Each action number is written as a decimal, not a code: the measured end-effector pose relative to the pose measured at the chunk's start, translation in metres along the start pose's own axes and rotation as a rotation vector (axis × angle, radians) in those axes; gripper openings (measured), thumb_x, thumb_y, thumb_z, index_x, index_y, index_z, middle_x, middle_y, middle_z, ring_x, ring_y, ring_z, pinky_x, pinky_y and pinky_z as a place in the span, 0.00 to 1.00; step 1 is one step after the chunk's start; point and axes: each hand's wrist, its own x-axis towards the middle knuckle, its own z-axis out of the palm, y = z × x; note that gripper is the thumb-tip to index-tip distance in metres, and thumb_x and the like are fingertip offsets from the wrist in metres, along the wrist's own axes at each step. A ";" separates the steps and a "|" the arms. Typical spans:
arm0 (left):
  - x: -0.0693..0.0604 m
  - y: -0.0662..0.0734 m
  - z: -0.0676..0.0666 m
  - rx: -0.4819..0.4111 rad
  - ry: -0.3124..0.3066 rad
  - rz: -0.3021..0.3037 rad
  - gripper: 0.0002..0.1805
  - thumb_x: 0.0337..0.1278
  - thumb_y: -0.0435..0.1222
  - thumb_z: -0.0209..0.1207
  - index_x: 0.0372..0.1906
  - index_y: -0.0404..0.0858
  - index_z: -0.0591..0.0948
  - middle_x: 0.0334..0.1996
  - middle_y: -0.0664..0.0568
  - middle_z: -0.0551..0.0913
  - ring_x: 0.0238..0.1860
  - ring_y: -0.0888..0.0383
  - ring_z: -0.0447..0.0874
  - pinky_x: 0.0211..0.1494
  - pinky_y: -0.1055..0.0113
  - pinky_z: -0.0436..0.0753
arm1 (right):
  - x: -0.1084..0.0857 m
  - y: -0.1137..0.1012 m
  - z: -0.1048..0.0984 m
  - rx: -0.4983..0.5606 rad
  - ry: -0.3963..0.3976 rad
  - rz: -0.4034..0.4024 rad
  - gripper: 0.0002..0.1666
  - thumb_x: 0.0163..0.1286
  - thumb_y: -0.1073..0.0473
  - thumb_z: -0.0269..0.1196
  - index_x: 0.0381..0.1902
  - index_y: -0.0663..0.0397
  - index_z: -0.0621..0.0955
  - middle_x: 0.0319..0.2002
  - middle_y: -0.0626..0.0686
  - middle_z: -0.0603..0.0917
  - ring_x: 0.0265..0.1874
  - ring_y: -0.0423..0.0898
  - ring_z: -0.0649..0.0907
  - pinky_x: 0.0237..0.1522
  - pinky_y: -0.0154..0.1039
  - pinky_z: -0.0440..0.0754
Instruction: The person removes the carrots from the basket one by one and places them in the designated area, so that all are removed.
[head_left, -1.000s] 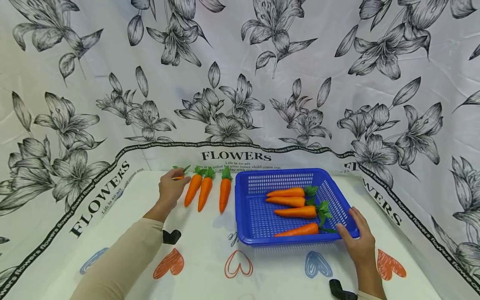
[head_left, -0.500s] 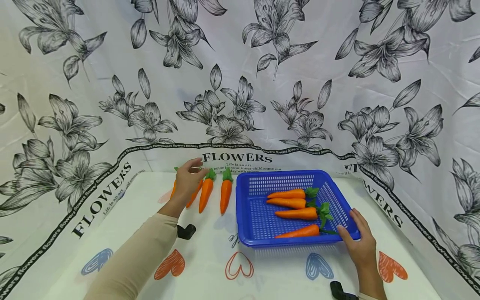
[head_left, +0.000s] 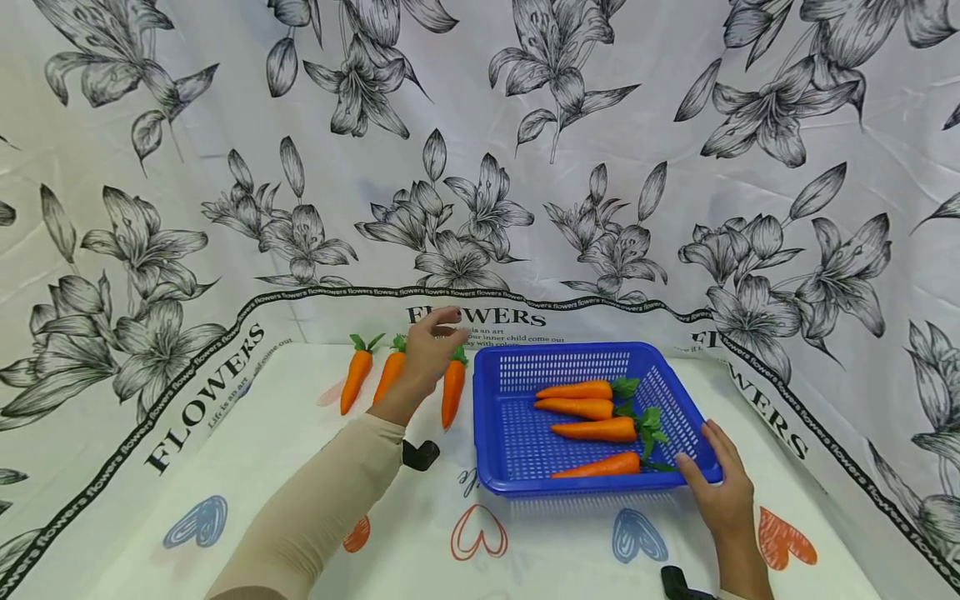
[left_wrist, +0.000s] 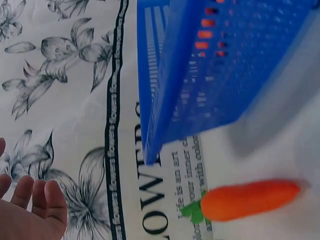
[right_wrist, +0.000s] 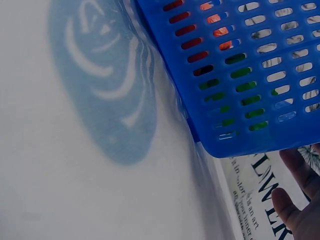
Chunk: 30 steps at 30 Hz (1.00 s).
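My left hand (head_left: 431,358) is over the row of orange carrots on the table, nothing in its fingers. In the left wrist view its fingers (left_wrist: 39,200) are loosely bent. The leftmost carrot (head_left: 356,382) and the second carrot (head_left: 388,375) lie left of this hand. The rightmost carrot (head_left: 453,392) lies just right of it, beside the basket. The hand and forearm hide a further carrot. My right hand (head_left: 722,479) rests at the near right corner of the blue basket (head_left: 487,417), thumb and fingers spread. Several carrots (head_left: 596,429) with green tops lie inside.
A white cloth with printed hearts (head_left: 478,531) covers the table. Behind it and at both sides stands a white curtain (head_left: 465,108) with black flower prints. A black device (head_left: 422,454) sits at the left wrist, another black device (head_left: 678,583) at the right.
My left hand has let go of the leftmost carrot's top and moved right across the row, uncovering that carrot. The right hand and the basket stay in place.
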 end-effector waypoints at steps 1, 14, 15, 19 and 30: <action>0.000 0.001 0.005 -0.007 -0.012 0.000 0.23 0.57 0.31 0.65 0.59 0.38 0.78 0.51 0.45 0.79 0.47 0.51 0.76 0.35 0.65 0.79 | 0.000 0.000 0.000 0.001 0.004 -0.002 0.37 0.64 0.54 0.66 0.69 0.53 0.70 0.70 0.50 0.64 0.69 0.49 0.61 0.68 0.47 0.54; 0.001 0.008 0.060 -0.072 -0.083 0.042 0.23 0.54 0.30 0.65 0.57 0.39 0.80 0.49 0.45 0.80 0.45 0.51 0.78 0.38 0.61 0.81 | -0.002 -0.001 -0.003 -0.004 0.031 -0.022 0.36 0.63 0.56 0.66 0.68 0.54 0.71 0.70 0.52 0.65 0.69 0.48 0.62 0.68 0.42 0.54; 0.002 0.008 0.063 -0.072 -0.088 0.047 0.23 0.54 0.30 0.65 0.57 0.38 0.80 0.50 0.44 0.80 0.45 0.51 0.78 0.37 0.62 0.81 | -0.002 -0.001 -0.003 -0.002 0.032 -0.024 0.36 0.63 0.56 0.66 0.68 0.55 0.71 0.70 0.52 0.65 0.69 0.49 0.62 0.68 0.42 0.54; 0.003 0.008 0.077 -0.070 -0.118 0.061 0.22 0.54 0.30 0.65 0.57 0.38 0.80 0.50 0.42 0.80 0.44 0.52 0.78 0.36 0.63 0.80 | -0.001 0.001 -0.004 -0.002 0.029 -0.011 0.36 0.63 0.56 0.67 0.69 0.53 0.71 0.70 0.50 0.65 0.69 0.47 0.62 0.68 0.39 0.53; -0.003 -0.005 0.099 -0.060 -0.180 0.005 0.23 0.56 0.34 0.67 0.58 0.40 0.79 0.47 0.50 0.80 0.44 0.53 0.78 0.41 0.62 0.80 | -0.001 -0.001 -0.001 0.021 0.001 -0.011 0.36 0.64 0.55 0.66 0.69 0.54 0.70 0.70 0.51 0.64 0.70 0.47 0.60 0.69 0.47 0.53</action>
